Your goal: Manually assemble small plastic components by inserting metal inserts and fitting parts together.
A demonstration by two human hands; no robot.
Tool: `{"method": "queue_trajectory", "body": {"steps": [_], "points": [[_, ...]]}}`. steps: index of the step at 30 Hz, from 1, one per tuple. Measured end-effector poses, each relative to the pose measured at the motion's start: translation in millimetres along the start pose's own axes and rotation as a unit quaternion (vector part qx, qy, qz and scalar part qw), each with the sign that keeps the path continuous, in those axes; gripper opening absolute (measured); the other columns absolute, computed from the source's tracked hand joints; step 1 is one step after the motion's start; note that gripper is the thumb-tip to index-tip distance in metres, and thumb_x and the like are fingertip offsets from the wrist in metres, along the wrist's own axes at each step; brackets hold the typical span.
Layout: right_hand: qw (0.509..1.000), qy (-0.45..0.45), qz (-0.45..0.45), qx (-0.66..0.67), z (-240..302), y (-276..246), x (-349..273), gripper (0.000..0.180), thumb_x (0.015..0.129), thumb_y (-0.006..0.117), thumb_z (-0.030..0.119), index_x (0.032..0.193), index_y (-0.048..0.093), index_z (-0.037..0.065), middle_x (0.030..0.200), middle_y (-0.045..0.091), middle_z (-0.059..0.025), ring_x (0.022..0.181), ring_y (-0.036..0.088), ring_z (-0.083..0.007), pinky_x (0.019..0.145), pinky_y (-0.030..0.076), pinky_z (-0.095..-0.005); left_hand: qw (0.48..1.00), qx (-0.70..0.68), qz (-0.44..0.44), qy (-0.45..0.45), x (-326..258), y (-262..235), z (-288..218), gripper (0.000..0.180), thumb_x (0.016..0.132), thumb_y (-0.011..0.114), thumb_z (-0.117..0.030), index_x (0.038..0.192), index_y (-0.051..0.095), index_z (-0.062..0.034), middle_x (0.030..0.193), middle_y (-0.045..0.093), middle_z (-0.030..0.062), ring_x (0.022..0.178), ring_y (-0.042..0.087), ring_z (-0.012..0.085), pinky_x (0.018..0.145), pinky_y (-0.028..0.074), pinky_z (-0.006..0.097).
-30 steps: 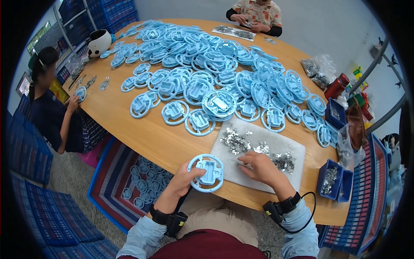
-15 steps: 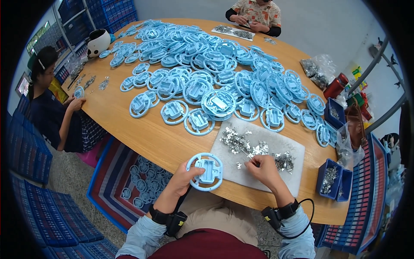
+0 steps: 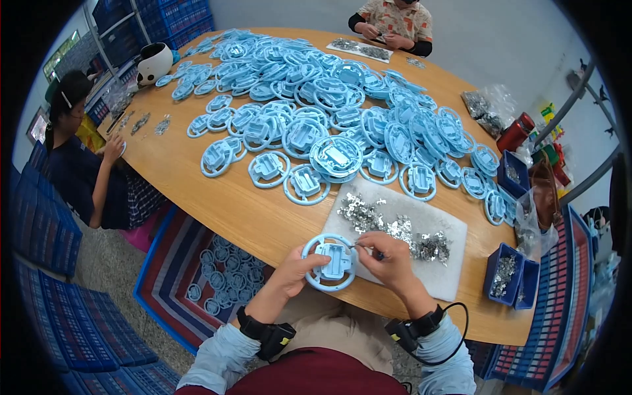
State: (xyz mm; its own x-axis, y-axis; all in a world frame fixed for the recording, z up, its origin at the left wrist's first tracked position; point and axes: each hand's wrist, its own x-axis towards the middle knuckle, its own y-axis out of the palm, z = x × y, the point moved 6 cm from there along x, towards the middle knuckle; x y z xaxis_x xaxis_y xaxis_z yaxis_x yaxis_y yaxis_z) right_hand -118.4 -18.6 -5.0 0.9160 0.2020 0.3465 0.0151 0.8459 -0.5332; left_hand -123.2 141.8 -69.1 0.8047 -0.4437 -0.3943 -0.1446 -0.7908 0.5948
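My left hand (image 3: 289, 273) grips a light-blue plastic toy steering wheel part (image 3: 337, 262) by its left side, thumb on the boxy recess in its middle. The part is over the table's near edge. My right hand (image 3: 390, 260) is closed in a pinch at the wheel's upper right rim. A tiny, thin thing shows at its fingertips, too small to make out. Beneath and behind this hand lies a whitish board (image 3: 411, 205) bearing small silvery metal pieces (image 3: 399, 228) and a darker heap of them (image 3: 431, 247).
A big pile of blue wheel parts (image 3: 336, 155) covers much of the wooden table (image 3: 217, 197). Blue bins (image 3: 503, 275) of metal pieces stand at right. A lined crate (image 3: 164, 283) below holds more wheels. Two people (image 3: 85, 158) (image 3: 395, 23) work at the left and far sides.
My right hand has moved left from the metal pieces to the wheel's rim. My left hand has shifted the wheel slightly right. The person at left has raised their hands a little.
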Motion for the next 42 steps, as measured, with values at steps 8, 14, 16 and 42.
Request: {"method": "queue_trajectory", "body": {"steps": [8, 14, 16, 42], "points": [[0.995, -0.064, -0.069, 0.005, 9.4, 14.2, -10.8, 0.017, 0.064, 0.064, 0.001, 0.08, 0.059, 0.002, 0.084, 0.06, -0.0094, 0.06, 0.06, -0.0194, 0.051, 0.048, -0.0263, 1.0, -0.015, 0.008, -0.002, 2.2, 12.6, 10.2, 0.032, 0.072, 0.061, -0.002, 0.103, 0.052, -0.0009, 0.091, 0.058, 0.0057, 0.081, 0.058, 0.0125, 0.071, 0.049, 0.027], [0.991, -0.102, -0.078, -0.035, 16.1, 13.3, -23.1, 0.02, 0.063, 0.064, 0.001, 0.082, 0.058, 0.004, 0.085, 0.059, -0.0088, 0.062, 0.06, -0.0222, 0.053, 0.05, -0.0282, 1.0, -0.009, 0.009, -0.01, 1.3, 13.0, 15.2, 0.028, 0.075, 0.061, -0.009, 0.1, 0.053, -0.0011, 0.09, 0.059, 0.0051, 0.08, 0.058, 0.0117, 0.069, 0.049, 0.025], [0.991, -0.099, -0.077, -0.035, 17.1, 13.2, -26.4, 0.02, 0.063, 0.064, 0.001, 0.083, 0.058, 0.005, 0.085, 0.059, -0.0086, 0.062, 0.06, -0.0222, 0.053, 0.049, -0.0283, 1.0, -0.002, 0.0, -0.02, 1.2, 15.8, 15.5, 0.027, 0.076, 0.061, -0.011, 0.1, 0.053, -0.001, 0.089, 0.059, 0.0051, 0.079, 0.058, 0.0115, 0.068, 0.049, 0.025], [0.994, 0.09, -0.027, -0.053, 0.8, 20.1, -31.2, 0.028, 0.074, 0.059, 0.009, 0.102, 0.058, 0.006, 0.076, 0.052, -0.0109, 0.057, 0.052, -0.0216, 0.051, 0.042, -0.0303, 0.996, 0.082, -0.024, 0.03, -2.9, 15.5, 21.0, 0.024, 0.077, 0.059, -0.006, 0.099, 0.054, 0.0027, 0.087, 0.059, 0.006, 0.075, 0.058, 0.01, 0.064, 0.048, 0.023]]}}
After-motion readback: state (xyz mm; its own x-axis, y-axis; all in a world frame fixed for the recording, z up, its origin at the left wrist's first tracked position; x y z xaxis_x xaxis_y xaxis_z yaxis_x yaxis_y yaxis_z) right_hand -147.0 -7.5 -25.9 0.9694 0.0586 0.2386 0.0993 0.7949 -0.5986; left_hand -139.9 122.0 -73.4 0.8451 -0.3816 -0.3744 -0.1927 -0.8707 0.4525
